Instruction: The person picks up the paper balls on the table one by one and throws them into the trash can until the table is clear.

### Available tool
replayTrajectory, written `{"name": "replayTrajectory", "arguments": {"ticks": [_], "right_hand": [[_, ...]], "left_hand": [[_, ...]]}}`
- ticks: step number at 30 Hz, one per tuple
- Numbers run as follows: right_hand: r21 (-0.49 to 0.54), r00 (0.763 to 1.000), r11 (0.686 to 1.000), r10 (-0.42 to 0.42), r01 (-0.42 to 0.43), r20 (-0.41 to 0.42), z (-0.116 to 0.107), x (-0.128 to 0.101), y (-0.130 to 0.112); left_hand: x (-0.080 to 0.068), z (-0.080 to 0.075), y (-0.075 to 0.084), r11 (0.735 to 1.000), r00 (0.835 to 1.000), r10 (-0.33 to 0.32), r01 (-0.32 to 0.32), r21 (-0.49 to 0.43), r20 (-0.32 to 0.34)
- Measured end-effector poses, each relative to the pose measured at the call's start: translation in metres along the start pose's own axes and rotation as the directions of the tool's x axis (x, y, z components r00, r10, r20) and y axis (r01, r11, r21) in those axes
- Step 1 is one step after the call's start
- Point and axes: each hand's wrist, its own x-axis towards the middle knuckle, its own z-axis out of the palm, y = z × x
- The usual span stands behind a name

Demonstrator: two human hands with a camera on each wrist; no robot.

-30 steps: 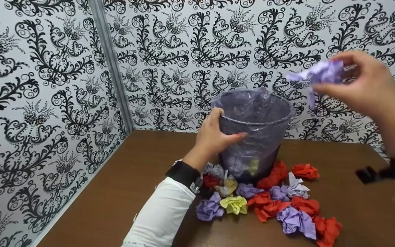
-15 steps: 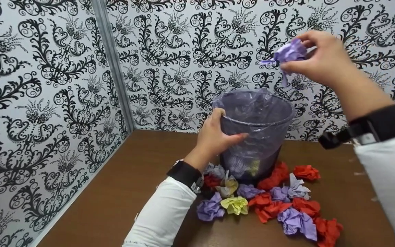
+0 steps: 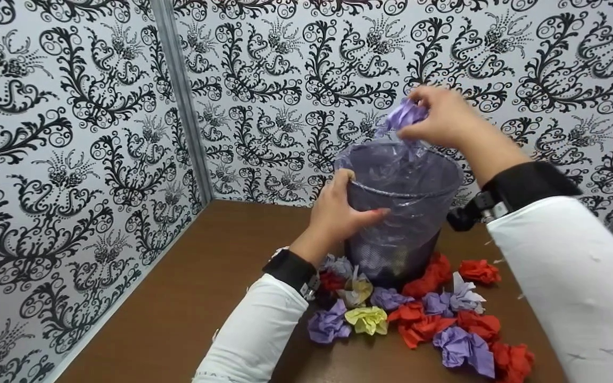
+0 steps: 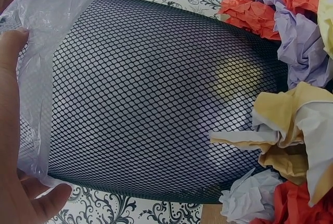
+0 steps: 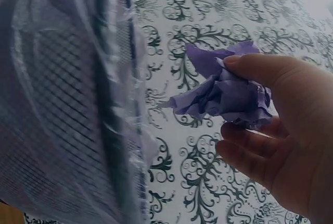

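A black mesh wastebasket [image 3: 397,239] lined with a clear plastic bag [image 3: 397,165] stands at the back of a brown table [image 3: 205,298]. My left hand [image 3: 338,213] grips its rim on the near left side; the left wrist view shows the mesh wall [image 4: 156,104] close up, with the bag's edge [image 4: 36,78] under my fingers. My right hand [image 3: 445,117] pinches a crumpled purple paper ball [image 3: 405,114] just above the basket's far rim. In the right wrist view the paper ball [image 5: 229,96] sits between thumb and fingers beside the bag [image 5: 67,104].
Several crumpled paper balls, red [image 3: 418,324], purple [image 3: 328,325] and yellow [image 3: 366,319], lie around the basket's base on the table. Patterned black-and-white walls [image 3: 72,159] close the table in at the left and back. Bare tabletop lies to the left.
My right hand has carried the purple paper ball leftward from the upper right, then down, to just above the basket's rim. The left hand has stayed on the rim.
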Motion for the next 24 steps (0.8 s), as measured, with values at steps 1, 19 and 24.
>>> {"name": "replayTrajectory", "arguments": {"ticks": [1,19,24], "right_hand": [[-0.015,1.000,1.000,-0.009,0.010,0.020,0.005,0.001,0.001],[-0.199,0.946,0.967,-0.091,0.158,0.310,0.058,0.002,0.006],[-0.217,0.936,0.961,-0.089,0.170,0.339,0.053,-0.005,0.007]], "left_hand": [[0.000,0.000,0.000,1.000,1.000,0.000,0.000,0.007,0.001],[0.001,0.000,0.000,1.000,1.000,0.014,-0.014,0.024,-0.014],[0.001,0.001,0.000,1.000,1.000,0.014,-0.013,0.024,-0.016]]}}
